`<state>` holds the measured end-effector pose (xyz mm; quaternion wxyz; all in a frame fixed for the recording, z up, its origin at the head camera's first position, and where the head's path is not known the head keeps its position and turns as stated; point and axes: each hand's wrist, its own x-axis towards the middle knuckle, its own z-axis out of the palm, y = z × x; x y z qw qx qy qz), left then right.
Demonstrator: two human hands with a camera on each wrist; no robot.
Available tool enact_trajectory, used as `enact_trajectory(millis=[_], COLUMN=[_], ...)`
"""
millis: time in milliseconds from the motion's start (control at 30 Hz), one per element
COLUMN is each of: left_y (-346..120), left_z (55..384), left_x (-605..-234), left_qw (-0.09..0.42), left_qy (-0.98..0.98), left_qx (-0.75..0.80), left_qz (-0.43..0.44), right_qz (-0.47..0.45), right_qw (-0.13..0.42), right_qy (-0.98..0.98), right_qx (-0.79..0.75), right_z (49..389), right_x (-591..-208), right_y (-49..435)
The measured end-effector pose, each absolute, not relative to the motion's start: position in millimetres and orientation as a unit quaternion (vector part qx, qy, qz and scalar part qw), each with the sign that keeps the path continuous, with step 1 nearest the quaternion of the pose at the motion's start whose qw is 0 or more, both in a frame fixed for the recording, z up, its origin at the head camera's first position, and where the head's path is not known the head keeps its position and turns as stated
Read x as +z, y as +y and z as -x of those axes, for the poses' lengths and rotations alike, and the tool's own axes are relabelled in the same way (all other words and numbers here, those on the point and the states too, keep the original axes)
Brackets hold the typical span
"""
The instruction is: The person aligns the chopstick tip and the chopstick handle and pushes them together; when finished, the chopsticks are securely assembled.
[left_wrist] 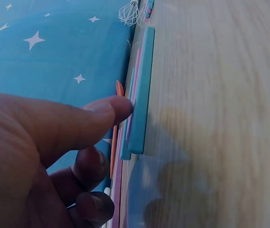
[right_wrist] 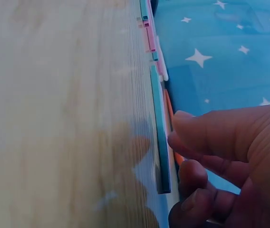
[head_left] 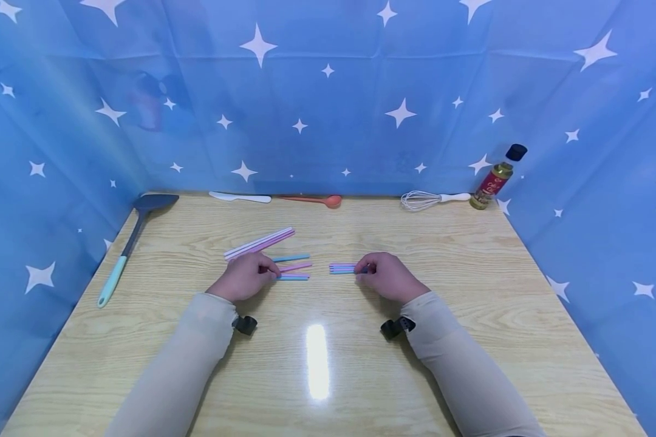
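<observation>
My left hand is at a loose group of thin sticks, with a pink stick between a blue stick and another blue stick. Thumb and index finger pinch at the pink stick in the left wrist view, behind a nearer blue stick. To the right, my right hand pinches at a tight row of pink and blue sticks lying side by side. In the right wrist view a blue stick stands in front of the fingertips, partly hiding the grip.
Longer white and pink sticks lie beyond my left hand. Along the back edge are a white knife, a red spoon, a whisk and a bottle. A spatula lies at the left edge.
</observation>
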<state>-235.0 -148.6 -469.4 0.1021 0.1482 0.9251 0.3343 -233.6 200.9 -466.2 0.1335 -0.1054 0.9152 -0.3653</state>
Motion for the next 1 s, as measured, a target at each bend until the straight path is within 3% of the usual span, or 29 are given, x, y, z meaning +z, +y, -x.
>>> enact_trajectory(millis=[467, 1000], left_y=[-151, -145], left_z=[235, 238], left_x=[-465, -470], left_qw=[0.131, 0.088], left_qy=[0.937, 0.898], left_qx=[0.287, 0.392], left_qz=[-0.150, -0.179], right_qz=[0.113, 0.170], right_qw=[0.122, 0.110], right_qy=[0.933, 0.908], right_qx=[-0.319, -0.368], right_z=[234, 228], right_x=[-467, -460], right_y=[199, 189])
